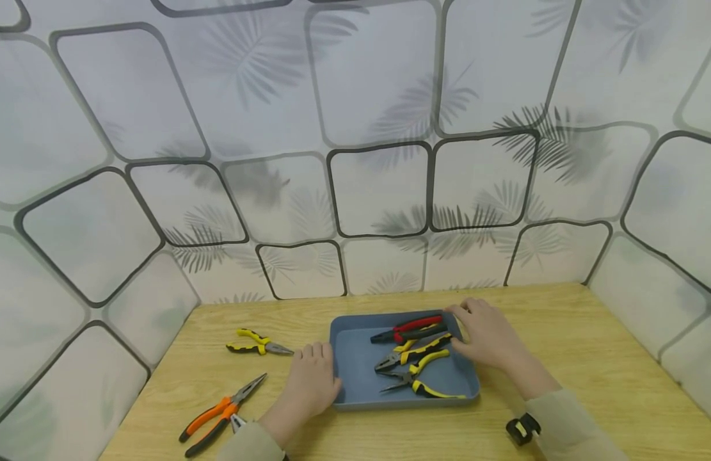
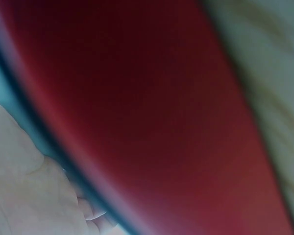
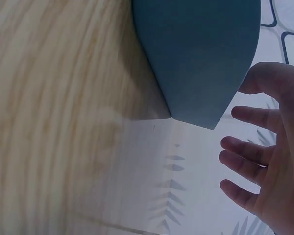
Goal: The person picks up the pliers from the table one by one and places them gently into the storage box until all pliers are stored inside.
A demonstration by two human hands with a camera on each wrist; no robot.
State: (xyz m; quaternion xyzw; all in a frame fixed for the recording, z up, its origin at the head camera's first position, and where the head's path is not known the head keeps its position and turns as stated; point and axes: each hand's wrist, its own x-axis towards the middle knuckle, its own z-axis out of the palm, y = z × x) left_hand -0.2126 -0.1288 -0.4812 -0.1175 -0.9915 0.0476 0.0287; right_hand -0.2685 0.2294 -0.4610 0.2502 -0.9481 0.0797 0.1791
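Note:
A blue-grey tray [image 1: 355,358] stands on the wooden table. Inside lie several pliers: a red-and-black pair [image 1: 413,326], a yellow-and-black pair [image 1: 415,352] and slim yellow-handled pliers [image 1: 418,378]. My left hand [image 1: 311,378] rests at the tray's left wall, thumb beside it and fingers pointing forward. My right hand [image 1: 484,333] is at the right wall; in the right wrist view its thumb [image 3: 264,78] meets the rim while the other fingers stay spread and apart from it. A blurred red shape [image 2: 147,122] fills much of the left wrist view.
Yellow-and-black long-nose pliers [image 1: 260,344] lie left of the tray. Nearer me are orange-and-black long-nose pliers [image 1: 223,413], with a metal plier tip [image 1: 237,422] showing beside the left sleeve. Patterned cloth walls [image 1: 378,192] enclose the table's back and sides.

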